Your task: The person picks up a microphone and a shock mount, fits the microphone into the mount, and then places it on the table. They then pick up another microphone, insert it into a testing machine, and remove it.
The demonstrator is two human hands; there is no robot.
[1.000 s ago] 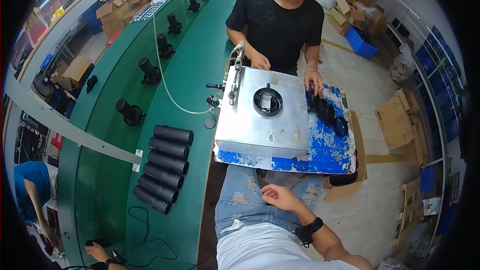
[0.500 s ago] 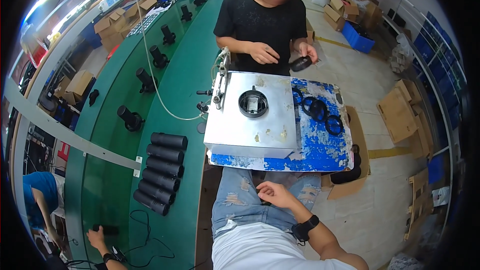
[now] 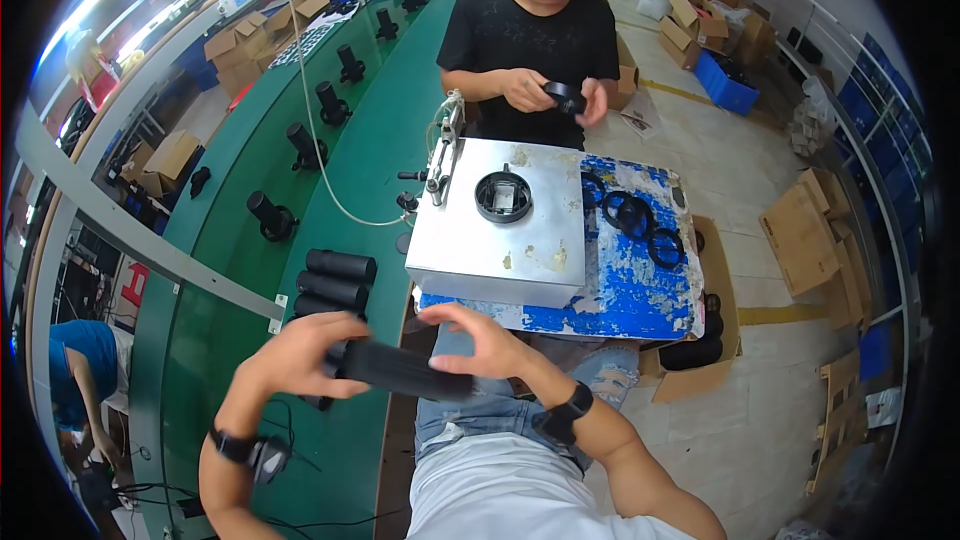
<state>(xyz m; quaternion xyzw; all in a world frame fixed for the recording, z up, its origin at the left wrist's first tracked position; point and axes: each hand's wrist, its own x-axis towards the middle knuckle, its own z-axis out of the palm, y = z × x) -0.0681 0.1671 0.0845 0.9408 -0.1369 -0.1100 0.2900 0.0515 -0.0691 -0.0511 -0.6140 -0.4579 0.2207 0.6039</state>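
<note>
My left hand [image 3: 305, 355] is closed around the left end of a black ribbed tube [image 3: 405, 368], slightly blurred by motion. Lying roughly level, the tube is above my lap at the green bench's edge. At its right end, my right hand [image 3: 485, 345] has its fingers spread, the thumb against or just over the tube; contact is unclear. Beyond them, a silver metal box [image 3: 460, 250] carries a round black fixture [image 3: 503, 197] in its top, with a clamp-like mechanism [image 3: 437, 175] at the left edge. Similar black tubes [image 3: 340, 266] lie on the bench, partly hidden by my left hand.
Several black rings [image 3: 628, 215] rest on the worn blue board [image 3: 640, 295] right of the box. Across from me, a person in black handles a black ring [image 3: 566, 97]. Upright black parts [image 3: 272, 215] line the green bench [image 3: 350, 165]. A carton [image 3: 725, 340] stands at right.
My left hand has come in from the lower left, bringing a black tube over my lap. My right hand has risen from my lap to the tube's right end and spread its fingers.
</note>
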